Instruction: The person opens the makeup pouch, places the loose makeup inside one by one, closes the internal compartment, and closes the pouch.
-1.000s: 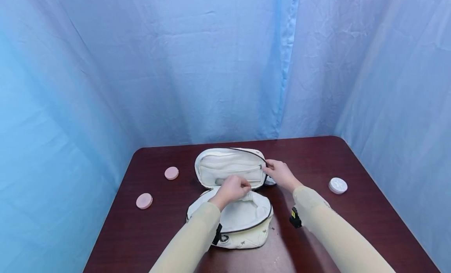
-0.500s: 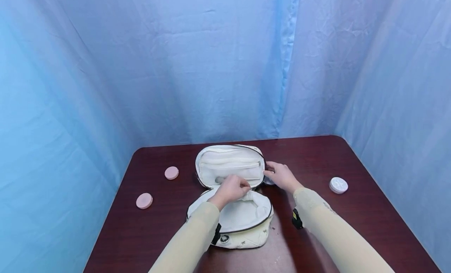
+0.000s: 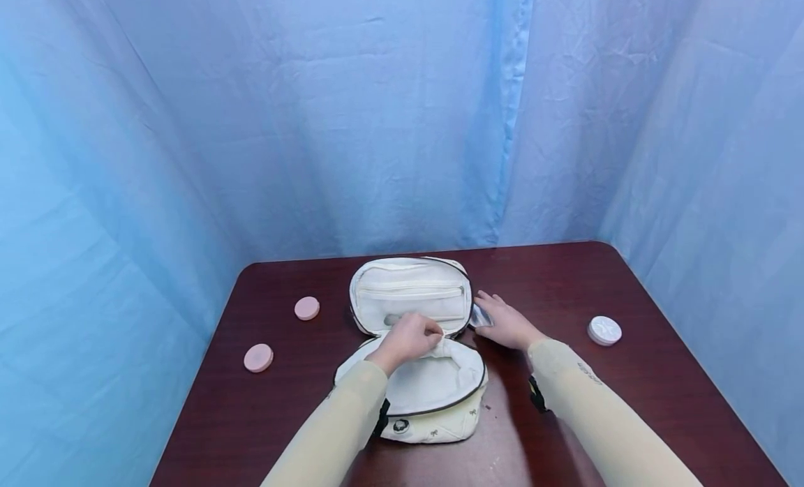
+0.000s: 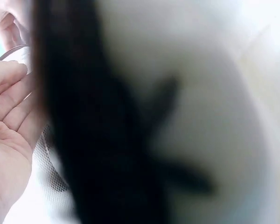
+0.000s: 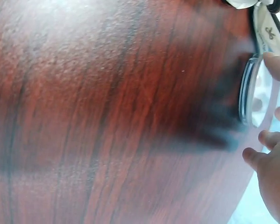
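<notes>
A cream makeup bag [image 3: 433, 431] with dark piping lies unzipped, its lid [image 3: 411, 304] folded back to show a zipped inner pocket. My left hand [image 3: 410, 337] is over the hinge, its bent fingers pinching the light lining there; in the left wrist view, mesh [image 4: 53, 179] shows beside that hand. At the lid's right side my right hand [image 3: 507, 324] spreads its fingers beside a round silver-rimmed compact [image 5: 260, 95] with a mirror-like face. One fingertip meets or nearly meets the compact's rim. Blurred dark piping and cream cloth hide much of the left wrist view.
Two pink round cases [image 3: 307, 308] lie on the left part of the dark wooden table [image 3: 301, 403]. A white round case [image 3: 604, 331] rests toward the right edge. Blue curtains [image 3: 402, 124] surround the table at the back and sides.
My right hand has left the lid's edge and moved slightly right, fingers spreading by the compact. The lid has leaned farther back. My left hand has stayed almost still.
</notes>
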Demonstrator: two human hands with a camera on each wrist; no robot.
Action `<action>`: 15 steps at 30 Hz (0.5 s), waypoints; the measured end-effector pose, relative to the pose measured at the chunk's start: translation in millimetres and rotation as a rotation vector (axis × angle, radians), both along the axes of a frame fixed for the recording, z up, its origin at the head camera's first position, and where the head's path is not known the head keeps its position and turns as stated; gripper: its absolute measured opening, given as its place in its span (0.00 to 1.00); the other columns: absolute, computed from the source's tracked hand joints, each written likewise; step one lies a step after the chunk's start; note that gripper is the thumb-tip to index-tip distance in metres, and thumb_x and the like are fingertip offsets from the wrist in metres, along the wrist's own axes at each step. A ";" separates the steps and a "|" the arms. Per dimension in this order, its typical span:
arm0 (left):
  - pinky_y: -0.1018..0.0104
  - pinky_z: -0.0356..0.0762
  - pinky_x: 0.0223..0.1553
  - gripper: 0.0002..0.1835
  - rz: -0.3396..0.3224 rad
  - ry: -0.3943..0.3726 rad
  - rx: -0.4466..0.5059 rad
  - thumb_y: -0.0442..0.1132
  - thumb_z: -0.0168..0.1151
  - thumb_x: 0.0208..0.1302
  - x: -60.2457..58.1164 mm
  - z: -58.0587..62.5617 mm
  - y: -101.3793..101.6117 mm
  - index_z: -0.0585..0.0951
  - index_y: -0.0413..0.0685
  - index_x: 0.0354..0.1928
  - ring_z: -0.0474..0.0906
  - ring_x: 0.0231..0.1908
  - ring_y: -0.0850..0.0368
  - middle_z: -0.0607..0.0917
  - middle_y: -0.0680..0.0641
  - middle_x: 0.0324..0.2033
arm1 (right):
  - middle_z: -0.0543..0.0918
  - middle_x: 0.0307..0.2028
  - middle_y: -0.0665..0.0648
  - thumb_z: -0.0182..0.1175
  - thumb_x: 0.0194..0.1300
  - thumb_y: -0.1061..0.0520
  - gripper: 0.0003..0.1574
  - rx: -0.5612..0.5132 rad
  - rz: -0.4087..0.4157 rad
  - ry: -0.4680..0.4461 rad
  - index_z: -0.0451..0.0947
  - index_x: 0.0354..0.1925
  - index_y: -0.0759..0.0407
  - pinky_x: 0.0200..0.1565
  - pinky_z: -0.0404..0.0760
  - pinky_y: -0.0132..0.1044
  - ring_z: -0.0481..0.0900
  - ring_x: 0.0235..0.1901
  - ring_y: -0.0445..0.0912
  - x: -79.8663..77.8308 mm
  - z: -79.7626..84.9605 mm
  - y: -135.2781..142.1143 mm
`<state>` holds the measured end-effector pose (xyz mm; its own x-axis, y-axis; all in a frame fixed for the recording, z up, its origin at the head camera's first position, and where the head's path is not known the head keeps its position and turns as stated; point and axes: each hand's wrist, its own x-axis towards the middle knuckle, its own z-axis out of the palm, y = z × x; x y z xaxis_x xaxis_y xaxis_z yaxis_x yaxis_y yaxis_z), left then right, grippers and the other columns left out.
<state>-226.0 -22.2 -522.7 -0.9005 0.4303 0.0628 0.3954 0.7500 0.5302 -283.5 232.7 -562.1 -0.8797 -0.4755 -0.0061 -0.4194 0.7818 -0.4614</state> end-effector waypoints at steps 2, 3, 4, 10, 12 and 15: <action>0.65 0.80 0.46 0.09 -0.008 0.012 0.002 0.35 0.63 0.67 0.4 0.7 -2.1 0.91 0.48 0.40 0.85 0.40 0.59 0.91 0.53 0.35 | 0.58 0.75 0.73 0.68 0.66 0.54 0.44 0.026 0.014 0.021 0.64 0.73 0.70 0.70 0.60 0.65 0.55 0.73 0.75 0.6 -3.2 0.7; 0.65 0.81 0.46 0.09 -0.015 0.019 0.001 0.35 0.63 0.67 0.7 1.0 -3.3 0.91 0.47 0.40 0.85 0.40 0.58 0.91 0.52 0.35 | 0.58 0.75 0.73 0.68 0.66 0.54 0.44 0.045 0.018 0.028 0.64 0.73 0.70 0.69 0.60 0.66 0.55 0.72 0.75 0.9 -4.4 0.8; 0.65 0.81 0.46 0.09 -0.026 0.028 -0.001 0.34 0.63 0.66 0.8 1.0 -4.6 0.91 0.46 0.40 0.85 0.40 0.57 0.91 0.52 0.35 | 0.58 0.75 0.73 0.69 0.66 0.54 0.44 0.058 0.021 0.030 0.65 0.72 0.70 0.69 0.61 0.66 0.56 0.72 0.75 1.2 -5.4 0.9; 0.64 0.81 0.46 0.08 -0.047 0.101 -0.095 0.35 0.65 0.66 2.6 0.6 -14.6 0.91 0.48 0.40 0.85 0.40 0.57 0.91 0.52 0.36 | 0.59 0.75 0.72 0.68 0.67 0.54 0.42 0.105 0.027 0.050 0.66 0.72 0.67 0.68 0.62 0.67 0.57 0.72 0.74 2.3 -10.6 1.6; 0.66 0.80 0.43 0.07 -0.033 0.101 -0.112 0.35 0.64 0.67 3.6 0.5 -19.0 0.91 0.49 0.40 0.83 0.36 0.60 0.90 0.53 0.35 | 0.61 0.74 0.73 0.69 0.66 0.54 0.41 0.118 0.035 0.090 0.68 0.71 0.68 0.66 0.64 0.67 0.60 0.71 0.73 2.3 -12.3 1.6; 0.69 0.75 0.34 0.09 -0.033 0.091 -0.113 0.35 0.63 0.69 4.2 -0.4 -27.2 0.88 0.52 0.31 0.74 0.26 0.64 0.83 0.57 0.25 | 0.65 0.72 0.74 0.70 0.65 0.54 0.40 0.121 0.040 0.155 0.70 0.69 0.69 0.65 0.68 0.65 0.64 0.70 0.71 2.2 -14.8 1.0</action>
<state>-221.8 -49.4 -523.1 -0.8787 0.4684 0.0925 0.4631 0.7890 0.4038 -281.2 233.7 -576.9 -0.8549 -0.5142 0.0688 -0.5100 0.8088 -0.2927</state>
